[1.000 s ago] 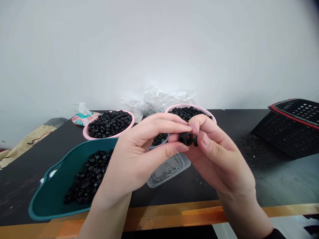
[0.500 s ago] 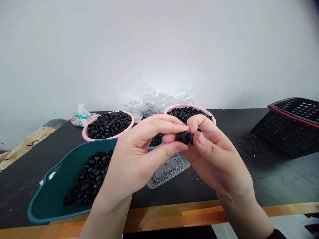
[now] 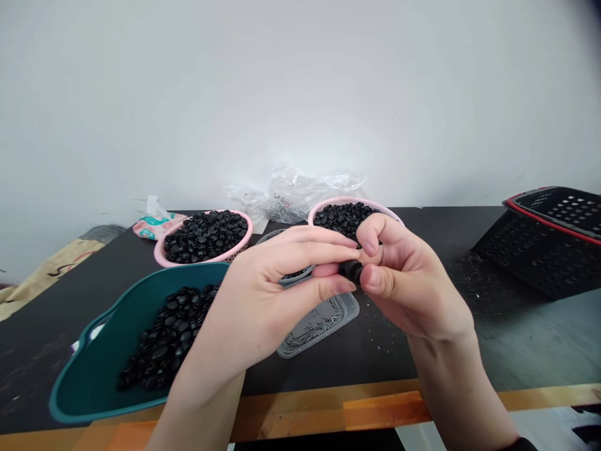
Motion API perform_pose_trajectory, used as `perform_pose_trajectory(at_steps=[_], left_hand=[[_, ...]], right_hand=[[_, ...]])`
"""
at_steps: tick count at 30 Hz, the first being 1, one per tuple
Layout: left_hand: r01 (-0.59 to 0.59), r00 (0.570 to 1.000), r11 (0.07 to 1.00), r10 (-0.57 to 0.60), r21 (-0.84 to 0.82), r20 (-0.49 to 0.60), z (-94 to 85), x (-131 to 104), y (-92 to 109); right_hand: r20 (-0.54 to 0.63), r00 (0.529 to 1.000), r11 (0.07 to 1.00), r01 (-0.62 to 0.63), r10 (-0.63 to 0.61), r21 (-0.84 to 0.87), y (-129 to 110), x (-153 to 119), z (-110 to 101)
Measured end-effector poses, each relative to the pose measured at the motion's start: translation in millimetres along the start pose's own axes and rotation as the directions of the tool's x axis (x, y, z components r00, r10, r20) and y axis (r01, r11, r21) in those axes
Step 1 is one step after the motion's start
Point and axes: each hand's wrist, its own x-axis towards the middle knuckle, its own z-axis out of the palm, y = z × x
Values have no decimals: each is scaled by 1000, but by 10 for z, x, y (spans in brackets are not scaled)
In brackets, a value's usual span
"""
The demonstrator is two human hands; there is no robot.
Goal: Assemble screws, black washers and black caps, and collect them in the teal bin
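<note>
A small rounded black plastic part (image 3: 350, 270) is pinched at its left end between the thumb and fingers of my left hand (image 3: 263, 294). From the other side, my right hand (image 3: 416, 288) presses its thumb against the part's right end, with the index finger curled above. Fingertips hide much of the part. Below the hands lies a clear plastic tray (image 3: 300, 352) of thin metal pins. At the left, a teal tub (image 3: 84, 376) contains many glossy black pieces, partly covered by my left forearm.
Two pink baskets, one left (image 3: 160, 255) and one right (image 3: 322, 205), hold small black parts. A clear bowl (image 3: 270, 236) sits partly behind my left hand. Plastic bags (image 3: 295, 194) and a tissue pack (image 3: 153, 227) lie near the wall. A black basket (image 3: 530, 263) stands right.
Both hands have lowered slightly. The gap that showed between the black part and a smaller black end piece at my right thumb no longer shows; my right fingers sit closer to the left.
</note>
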Motion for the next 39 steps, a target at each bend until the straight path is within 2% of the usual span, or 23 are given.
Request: perform_pose_trajectory(at_steps=[4, 7, 10, 13, 20, 21, 23, 26, 28, 31, 35, 39], left_hand=[[53, 998, 996, -50, -66, 48, -7, -13, 36], [91, 992, 983, -75, -157, 106, 32, -67, 51], [111, 994, 967, -109, -230, 20, 120, -104, 59], [118, 988, 962, -137, -247, -65, 203, -101, 77], [82, 990, 954, -111, -287, -83, 262, -106, 98], [74, 993, 961, -95, -267, -68, 254, -103, 85], [46, 999, 981, -49, -188, -15, 221, -89, 56], [-31, 998, 999, 33, -34, 52, 148, -57, 32], [-71, 997, 997, 70, 26, 40, 108, -38, 39], [-94, 996, 994, 94, 56, -3, 82, -27, 57], [-116, 993, 992, 116, 40, 2, 76, -36, 38], [-127, 992, 985, 127, 117, 6, 46, -52, 13]], right_hand=[[-76, 991, 992, 109, -113, -59, -7, -60, 64], [-166, 968, 972, 163, -191, -166, -8, -114, 127], [-253, 912, 913, 228, -321, -338, 24, -158, 174], [-272, 864, 852, 277, -423, -444, 74, -188, 194], [-304, 830, 827, 290, -468, -482, 108, -164, 179], [-302, 833, 838, 302, -464, -455, 97, -145, 171], [-278, 871, 885, 297, -405, -359, 68, -104, 147], [-188, 953, 959, 200, -238, -199, 27, -60, 100], [-131, 980, 981, 134, -153, -142, 16, -49, 73], [-110, 987, 988, 101, -114, -121, 20, -46, 63], [-102, 984, 988, 137, -144, -78, 23, -40, 74], [-25, 988, 987, 153, -154, -40, 23, -38, 56]])
